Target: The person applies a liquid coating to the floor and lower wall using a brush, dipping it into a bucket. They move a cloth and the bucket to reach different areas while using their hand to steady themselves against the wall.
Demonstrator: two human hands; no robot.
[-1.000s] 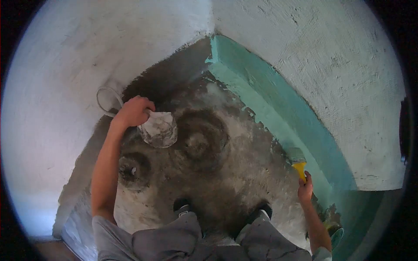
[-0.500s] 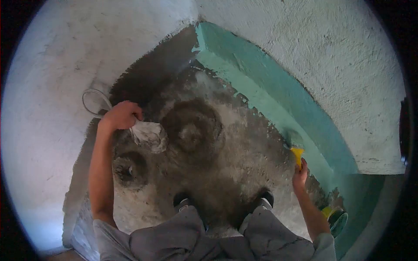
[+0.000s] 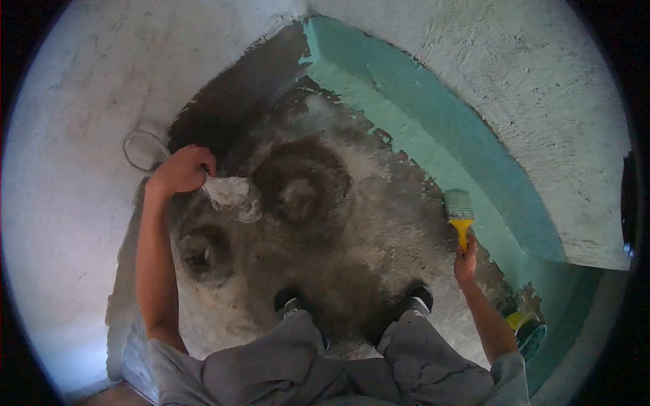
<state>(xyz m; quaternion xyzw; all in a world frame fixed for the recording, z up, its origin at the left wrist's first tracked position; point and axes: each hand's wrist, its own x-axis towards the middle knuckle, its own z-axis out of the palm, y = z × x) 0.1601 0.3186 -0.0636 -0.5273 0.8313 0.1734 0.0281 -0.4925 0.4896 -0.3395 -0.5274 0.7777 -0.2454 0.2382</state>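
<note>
My right hand (image 3: 466,260) grips the yellow handle of a flat paintbrush (image 3: 460,218). Its bristles are coated in green paint and lie at the inner border of the green painted strip (image 3: 406,145) along the base of the right wall. At the left, my left hand (image 3: 181,169) is closed around a crumpled, greyish-white bundle (image 3: 233,195) that looks like cloth, hanging out toward the floor. A pale cord loop (image 3: 145,150) shows just behind that hand, against the wall. Both hands are held apart, on either side of my legs.
Bare, stained concrete floor (image 3: 386,250) lies below, with dark round patches (image 3: 298,183). My shoes (image 3: 420,294) stand on it. A round container with green paint (image 3: 531,337) sits at lower right, beside something yellow. Rough white walls (image 3: 542,101) rise on both sides.
The view has shifted slightly. The brush, blurred before, now shows sharply with its bristles straight along the edge. My left hand still holds the bundle, a little higher in view.
</note>
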